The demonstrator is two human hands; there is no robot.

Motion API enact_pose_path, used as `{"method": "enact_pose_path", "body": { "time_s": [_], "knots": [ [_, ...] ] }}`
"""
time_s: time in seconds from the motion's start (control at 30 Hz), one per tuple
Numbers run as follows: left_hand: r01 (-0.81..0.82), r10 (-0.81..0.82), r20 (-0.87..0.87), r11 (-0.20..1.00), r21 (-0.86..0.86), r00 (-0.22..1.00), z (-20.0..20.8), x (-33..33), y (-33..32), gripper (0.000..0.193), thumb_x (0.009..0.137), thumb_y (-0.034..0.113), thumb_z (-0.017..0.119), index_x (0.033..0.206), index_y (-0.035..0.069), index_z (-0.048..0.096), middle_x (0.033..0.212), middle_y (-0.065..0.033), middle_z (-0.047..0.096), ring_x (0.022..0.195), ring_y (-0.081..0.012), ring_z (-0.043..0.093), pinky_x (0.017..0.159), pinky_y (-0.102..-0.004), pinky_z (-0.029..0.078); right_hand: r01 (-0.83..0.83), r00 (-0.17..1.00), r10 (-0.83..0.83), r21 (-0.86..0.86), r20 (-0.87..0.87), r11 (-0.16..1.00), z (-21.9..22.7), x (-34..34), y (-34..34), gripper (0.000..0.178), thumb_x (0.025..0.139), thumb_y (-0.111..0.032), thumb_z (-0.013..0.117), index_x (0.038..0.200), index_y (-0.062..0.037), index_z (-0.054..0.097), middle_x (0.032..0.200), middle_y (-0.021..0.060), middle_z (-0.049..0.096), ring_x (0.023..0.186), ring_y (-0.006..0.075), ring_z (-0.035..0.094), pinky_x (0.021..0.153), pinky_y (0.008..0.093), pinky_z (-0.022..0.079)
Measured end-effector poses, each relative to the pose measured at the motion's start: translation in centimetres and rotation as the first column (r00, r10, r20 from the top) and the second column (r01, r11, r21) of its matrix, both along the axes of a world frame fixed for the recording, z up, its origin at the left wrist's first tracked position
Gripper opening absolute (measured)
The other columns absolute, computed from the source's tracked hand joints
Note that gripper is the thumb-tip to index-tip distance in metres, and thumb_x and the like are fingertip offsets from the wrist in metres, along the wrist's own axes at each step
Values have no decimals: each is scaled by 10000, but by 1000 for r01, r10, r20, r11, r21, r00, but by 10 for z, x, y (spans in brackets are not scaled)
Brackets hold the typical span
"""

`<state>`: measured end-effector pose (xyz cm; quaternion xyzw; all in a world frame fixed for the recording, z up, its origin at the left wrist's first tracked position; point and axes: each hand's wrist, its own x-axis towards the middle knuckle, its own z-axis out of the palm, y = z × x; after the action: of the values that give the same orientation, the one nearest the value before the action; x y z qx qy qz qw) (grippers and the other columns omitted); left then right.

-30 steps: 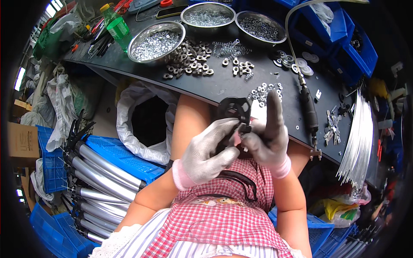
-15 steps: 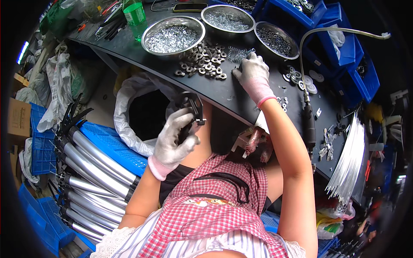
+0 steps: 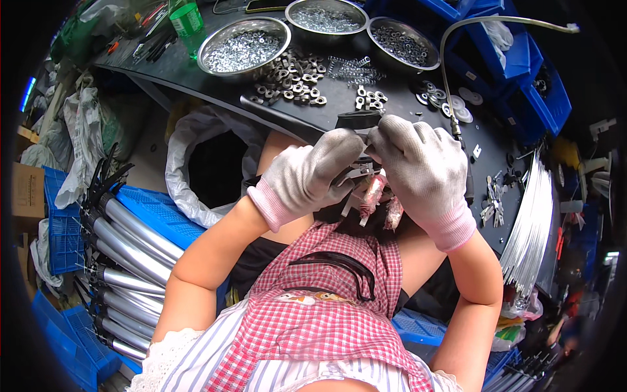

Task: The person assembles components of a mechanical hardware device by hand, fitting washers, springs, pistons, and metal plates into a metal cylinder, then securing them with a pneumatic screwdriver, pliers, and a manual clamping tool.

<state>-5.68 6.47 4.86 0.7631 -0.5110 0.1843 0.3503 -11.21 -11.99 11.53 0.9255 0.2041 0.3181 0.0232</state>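
Observation:
Both my hands wear pale, grey-coated knit gloves with pink cuffs and meet just in front of the bench edge. My left hand (image 3: 308,171) is closed on a black part (image 3: 358,120) with a flat dark end and some bright metal below it. From the other side my right hand (image 3: 423,168) presses its fingertips against the same part. Whatever small piece those fingers hold is hidden behind them. Beyond the hands lie loose coil springs (image 3: 356,72), a small group of metal nuts (image 3: 371,99) and a larger pile of nut-like metal pieces (image 3: 297,83).
Steel bowls of small hardware (image 3: 285,47) stand along the back of the dark bench (image 3: 166,77). Flat washers (image 3: 461,112), a hanging air tool hose (image 3: 447,72) and thin metal rods (image 3: 528,228) are at right. Curved silver tubes (image 3: 134,228) lie at left beside a white-lined bin (image 3: 179,163).
My right hand has come back from the springs to the black part. My left hand has carried that part rightward and up, so both hands now meet at it.

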Motion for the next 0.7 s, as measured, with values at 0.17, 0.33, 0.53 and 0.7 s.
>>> {"method": "enact_pose_path", "body": {
  "time_s": [0.17,0.33,0.53,0.7],
  "knots": [
    [103,-93,164,993,-54,982,5,9,-18,979,648,72,794,1392,138,160,1145,-171,561,775,-309,672,592,-322,565,84,994,-83,-1,77,996,6,-16,-5,150,782,-159,647,853,-120,521,645,27,468,570,193,522,520,317,427],
    [190,-187,149,982,-8,971,14,7,-29,1031,655,57,794,1414,172,106,1157,-184,553,793,-332,669,625,-337,569,138,988,-138,-7,76,990,2,-19,-14,146,786,-157,635,864,-121,517,630,27,472,570,190,541,523,312,443],
    [186,-186,52,983,3,981,17,-6,-42,1188,698,16,752,1476,176,-132,1191,-212,554,848,-335,670,654,-358,569,66,998,-65,142,-10,988,-1,-27,-30,144,685,-132,634,828,-118,638,950,-4,529,791,181,575,639,312,470],
    [237,-237,22,971,-10,971,10,-11,-59,1096,711,22,742,1482,123,-31,1163,-202,587,859,-338,671,659,-366,557,186,982,-177,302,-58,935,0,-38,-31,144,650,-74,708,784,-75,658,894,51,605,754,242,635,643,330,520]
  ]
}}
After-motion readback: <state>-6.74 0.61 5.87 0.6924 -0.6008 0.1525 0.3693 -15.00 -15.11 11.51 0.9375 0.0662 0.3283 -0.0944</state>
